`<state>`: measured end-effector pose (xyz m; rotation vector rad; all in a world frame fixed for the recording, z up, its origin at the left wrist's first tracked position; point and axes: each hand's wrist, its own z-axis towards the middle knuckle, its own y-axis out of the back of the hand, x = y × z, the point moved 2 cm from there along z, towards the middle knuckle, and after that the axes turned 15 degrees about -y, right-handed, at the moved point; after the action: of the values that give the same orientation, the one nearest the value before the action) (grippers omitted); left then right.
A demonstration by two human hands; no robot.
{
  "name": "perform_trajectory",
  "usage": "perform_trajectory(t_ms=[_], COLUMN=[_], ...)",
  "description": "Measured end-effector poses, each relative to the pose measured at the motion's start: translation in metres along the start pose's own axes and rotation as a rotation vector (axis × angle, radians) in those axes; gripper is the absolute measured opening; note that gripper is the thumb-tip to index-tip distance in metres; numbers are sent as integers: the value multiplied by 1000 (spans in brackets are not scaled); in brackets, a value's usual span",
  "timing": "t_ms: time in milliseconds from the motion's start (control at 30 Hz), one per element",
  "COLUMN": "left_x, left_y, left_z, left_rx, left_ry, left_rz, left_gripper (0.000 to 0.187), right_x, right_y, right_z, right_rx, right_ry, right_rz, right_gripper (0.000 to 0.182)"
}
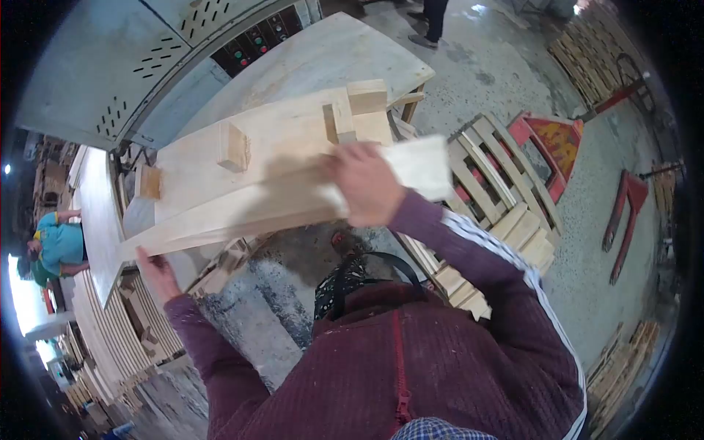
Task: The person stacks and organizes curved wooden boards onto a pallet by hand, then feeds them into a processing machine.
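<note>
Wooden board at hands; panel markings unreadable.

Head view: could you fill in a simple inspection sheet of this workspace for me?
Surface: pale grey tabletop; flat, pale wooden panel at its near side, bearing upright, pale wooden blocks.
Job's things: long, pale wooden board along the panel's near side.
Clutter: stacked, pale wooden slats at right.
Hands: right hand on the board, blurred; left hand at its left end, contact unclear.
Cables: nothing seen.
Surroundings: grey metal cabinet with coloured buttons; person in blue shirt.
</note>
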<state>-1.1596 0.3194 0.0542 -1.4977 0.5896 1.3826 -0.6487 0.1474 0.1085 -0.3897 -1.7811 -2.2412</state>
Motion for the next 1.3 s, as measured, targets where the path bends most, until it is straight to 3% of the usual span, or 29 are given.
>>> perform_trajectory(t_ms=[33,67,100,167,200,267,400,467,600,700,800,867,933,967,1000,1033,1067,1133,1167,1200,1300], left_x=[15,32,27,6,24,41,72,96,125,134,136,95,137,123,134,124,161,161,147,119,123], left_y=[51,86,73,44,56,63,54,51,67,67,50,9,81,84,107,90,99,85,44,5,13], left_z=[67,122,137,158,183,213,232,233,252,269,275,231,274,263,255,231,254,240,215,197,209], left_rx=[119,247,265,-89,-73,180,0,147,371,515,427,-89,895,413,690,704,786,748,461,55,-44], left_ry=[-122,-247,-231,83,101,-3,244,160,-43,-144,171,429,-100,325,-69,-230,-416,-726,-147,132,22], left_rz=[134,266,266,-44,-38,60,-69,45,264,439,482,435,840,388,709,913,1032,1190,698,260,331], left_gripper=[35,37,37,37,37,38,39,42,51,41,53,69,79,75,82,84,88,89,77,65,52], right_x=[13,32,47,61,61,60,43,29,8,0,1,6,0,0,-7,-11,-14,-11,-13,-21,-37], right_y=[-41,-46,-48,-71,-81,-96,-106,-112,-124,-128,-126,-129,-133,-126,-124,-111,-91,-81,-67,-63,-57], right_z=[30,58,84,124,135,152,161,163,167,165,168,173,166,164,157,150,143,135,125,116,96], right_rx=[-299,-208,-119,-68,-64,16,48,-49,-2,-17,22,-24,8,132,-75,2,90,72,102,102,75], right_ry=[79,81,85,76,53,37,-25,-25,-45,-73,-79,-55,-79,-104,12,-4,-64,-115,-178,-209,-186], right_rz=[88,62,37,106,101,16,-33,66,67,117,108,141,131,137,113,99,52,-86,-131,-205,-234], right_gripper=[69,66,63,61,61,64,66,67,67,64,71,75,81,87,81,86,88,98,100,101,102])
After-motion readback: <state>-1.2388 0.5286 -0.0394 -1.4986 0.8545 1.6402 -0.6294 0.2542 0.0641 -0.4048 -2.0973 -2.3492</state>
